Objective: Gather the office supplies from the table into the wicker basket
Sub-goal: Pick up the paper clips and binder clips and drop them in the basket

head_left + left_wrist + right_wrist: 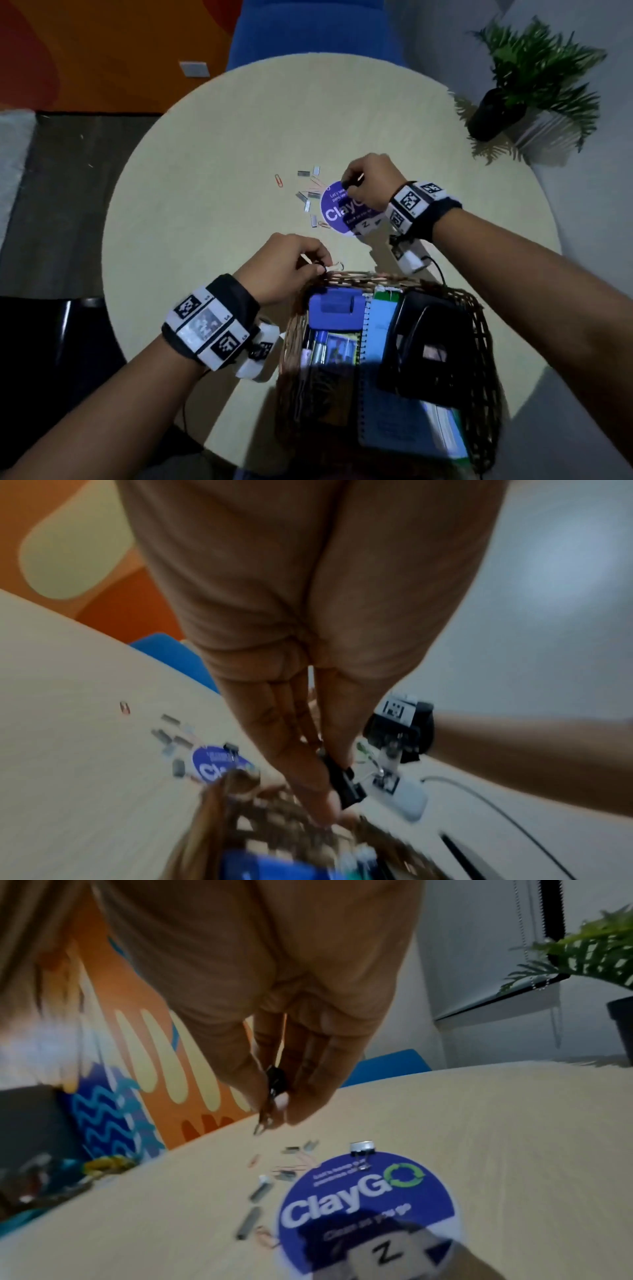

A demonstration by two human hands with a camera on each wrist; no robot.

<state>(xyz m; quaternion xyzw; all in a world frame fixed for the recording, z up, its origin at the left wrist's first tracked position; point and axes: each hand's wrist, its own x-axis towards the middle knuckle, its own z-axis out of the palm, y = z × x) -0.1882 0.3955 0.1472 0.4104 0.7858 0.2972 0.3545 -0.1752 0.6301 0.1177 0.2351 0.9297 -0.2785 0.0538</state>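
Left wrist view: black binder clip (344,785) between left hand (301,750) fingertips.

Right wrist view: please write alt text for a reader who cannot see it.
The right hand pinches a black binder clip above a pale table. Below lie staple strips, paper clips, another binder clip and a round blue ClayGo sticker.

Both forearms are bare, with no sleeves in view. Each wrist wears a black band (236,301) carrying white blocks printed with black square code markers (412,198). A small white camera box (411,261) hangs under each wrist, trailing a thin black cable (435,267). One left-wrist marker looks washed out, perhaps by glare.
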